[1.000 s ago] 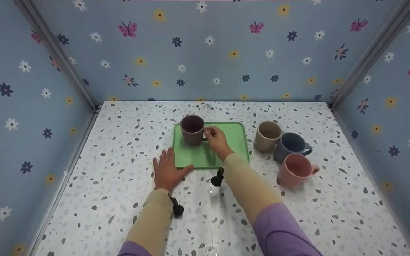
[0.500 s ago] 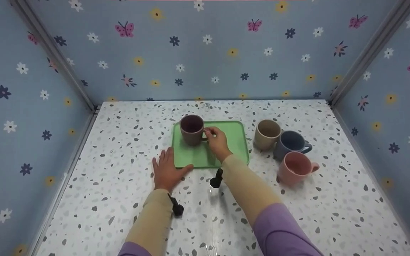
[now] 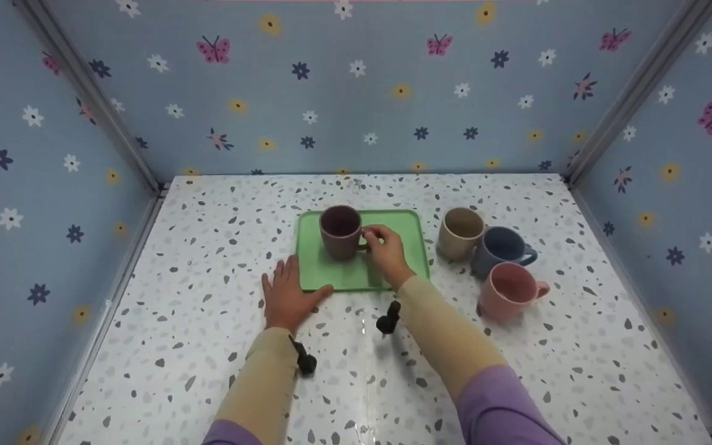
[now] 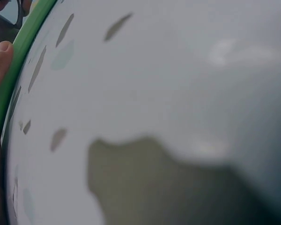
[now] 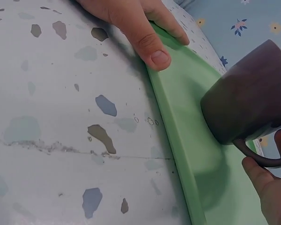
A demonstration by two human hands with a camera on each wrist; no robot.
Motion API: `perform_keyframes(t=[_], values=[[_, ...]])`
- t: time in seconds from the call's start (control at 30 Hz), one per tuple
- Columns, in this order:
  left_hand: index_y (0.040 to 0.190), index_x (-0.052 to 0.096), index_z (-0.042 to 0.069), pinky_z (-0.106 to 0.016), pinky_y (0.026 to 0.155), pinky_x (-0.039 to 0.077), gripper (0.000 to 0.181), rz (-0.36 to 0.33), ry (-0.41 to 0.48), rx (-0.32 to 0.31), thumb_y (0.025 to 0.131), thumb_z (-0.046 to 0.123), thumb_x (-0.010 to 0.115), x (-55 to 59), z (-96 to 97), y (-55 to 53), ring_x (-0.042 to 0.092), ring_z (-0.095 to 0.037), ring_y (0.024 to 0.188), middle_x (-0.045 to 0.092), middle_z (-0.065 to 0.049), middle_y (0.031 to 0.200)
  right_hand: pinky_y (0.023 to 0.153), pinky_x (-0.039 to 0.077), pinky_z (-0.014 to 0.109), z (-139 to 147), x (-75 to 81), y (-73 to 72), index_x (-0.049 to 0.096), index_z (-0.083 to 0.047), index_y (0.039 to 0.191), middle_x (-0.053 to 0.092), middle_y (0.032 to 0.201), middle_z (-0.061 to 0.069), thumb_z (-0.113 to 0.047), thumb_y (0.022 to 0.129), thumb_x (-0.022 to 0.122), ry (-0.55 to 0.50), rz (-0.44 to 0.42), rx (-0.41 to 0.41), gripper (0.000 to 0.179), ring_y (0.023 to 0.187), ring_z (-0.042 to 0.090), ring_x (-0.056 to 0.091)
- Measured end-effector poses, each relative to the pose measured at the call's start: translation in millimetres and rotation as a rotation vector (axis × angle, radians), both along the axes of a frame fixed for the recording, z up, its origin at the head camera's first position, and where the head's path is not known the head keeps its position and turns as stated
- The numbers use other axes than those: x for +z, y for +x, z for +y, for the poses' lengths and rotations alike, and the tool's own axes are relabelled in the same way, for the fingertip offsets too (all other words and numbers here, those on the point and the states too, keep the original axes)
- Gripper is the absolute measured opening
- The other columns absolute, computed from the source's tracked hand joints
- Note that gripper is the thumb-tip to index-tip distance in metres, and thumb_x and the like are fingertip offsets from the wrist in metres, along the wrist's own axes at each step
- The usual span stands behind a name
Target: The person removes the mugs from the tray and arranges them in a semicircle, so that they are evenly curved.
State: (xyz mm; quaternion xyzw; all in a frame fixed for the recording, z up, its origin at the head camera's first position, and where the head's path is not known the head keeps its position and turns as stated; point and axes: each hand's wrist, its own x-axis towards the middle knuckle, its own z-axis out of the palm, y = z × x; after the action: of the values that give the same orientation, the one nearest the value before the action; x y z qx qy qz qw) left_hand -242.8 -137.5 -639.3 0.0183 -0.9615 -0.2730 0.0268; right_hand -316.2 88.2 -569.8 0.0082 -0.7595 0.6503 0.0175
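A dark plum mug [image 3: 340, 235] is over the left half of a green tray [image 3: 405, 259] in the head view. My right hand [image 3: 388, 252] pinches its handle, which the right wrist view shows as a dark loop [image 5: 260, 158] between fingers and thumb. Whether the mug's base touches the tray I cannot tell. My left hand [image 3: 288, 298] lies spread at the tray's near left corner, its thumb along the front rim. In the left wrist view that thumb [image 4: 1, 58] rests against the green edge.
To the right of the tray stand a beige mug [image 3: 461, 233], a blue mug [image 3: 500, 250] and a pink mug [image 3: 508, 290], close together. The speckled table [image 3: 207, 247] is bounded by blue floral walls [image 3: 356, 93] at the back and sides.
Over the last half second my right hand and the plum mug have shifted slightly right and nearer. My left hand has stayed at the tray's corner.
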Motion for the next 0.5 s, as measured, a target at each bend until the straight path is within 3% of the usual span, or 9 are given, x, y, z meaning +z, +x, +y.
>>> perform_keyframes(t=[0.27, 0.5], values=[[0.163, 0.012, 0.007, -0.058, 0.121, -0.013, 0.123, 0.01, -0.015, -0.008, 0.079, 0.088, 0.05, -2.8, -1.8, -1.0, 0.007, -0.033, 0.156, 0.016, -0.012, 0.168, 0.088, 0.056, 0.055, 13, 1.2, 6.2, 0.069, 0.003, 0.115, 0.065, 0.106, 0.014, -0.006, 0.102, 0.058, -0.075, -0.016, -0.001, 0.019, 0.1, 0.045, 0.063], [0.163, 0.01, 0.006, -0.058, 0.121, -0.012, 0.123, 0.007, -0.03, -0.024, 0.08, 0.089, 0.047, -2.1, -1.7, -0.5, 0.005, -0.033, 0.156, 0.014, -0.012, 0.169, 0.085, 0.06, 0.041, 24, 8.9, 17.0, 0.069, 0.001, 0.115, 0.064, 0.107, 0.012, -0.007, 0.102, 0.058, -0.108, -0.071, -0.005, 0.019, 0.1, 0.038, 0.068]])
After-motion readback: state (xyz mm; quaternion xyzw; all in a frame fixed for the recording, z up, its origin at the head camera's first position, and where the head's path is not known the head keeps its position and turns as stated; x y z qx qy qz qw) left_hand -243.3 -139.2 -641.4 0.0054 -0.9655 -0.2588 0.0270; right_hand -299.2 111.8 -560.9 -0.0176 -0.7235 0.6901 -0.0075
